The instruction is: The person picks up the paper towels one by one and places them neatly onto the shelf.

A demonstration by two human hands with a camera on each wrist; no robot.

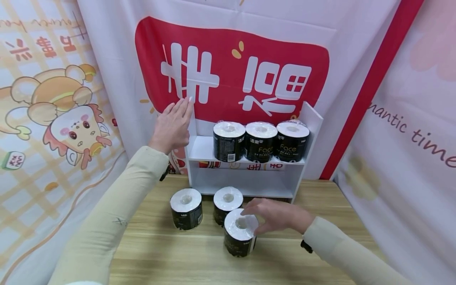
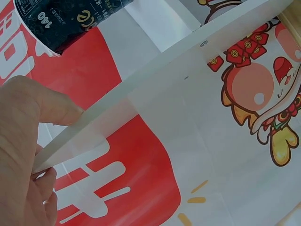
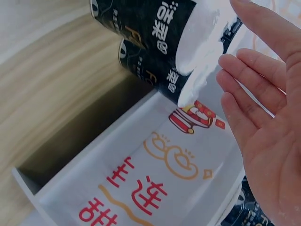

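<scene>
My left hand (image 1: 174,123) pinches the upper edge of the left side panel of a small white shelf (image 1: 246,181); the left wrist view has the thumb on one face of the panel (image 2: 106,110) and the fingers on the other. At the front roll of toilet paper (image 1: 236,244), black-labelled and wrapped in clear plastic, my right hand (image 1: 279,215) hovers over the right side of its top. Straight, spread fingers show in the right wrist view; whether they touch the roll is unclear. Just behind it stands another roll (image 1: 218,213), partly hidden.
A third roll (image 1: 187,219) stands upright on the wooden table (image 1: 160,253), to the left. Three more rolls (image 1: 261,147) line the shelf's upper board, toward its right side. Behind the shelf hangs a printed cloth (image 1: 228,35), with more cloth at both sides.
</scene>
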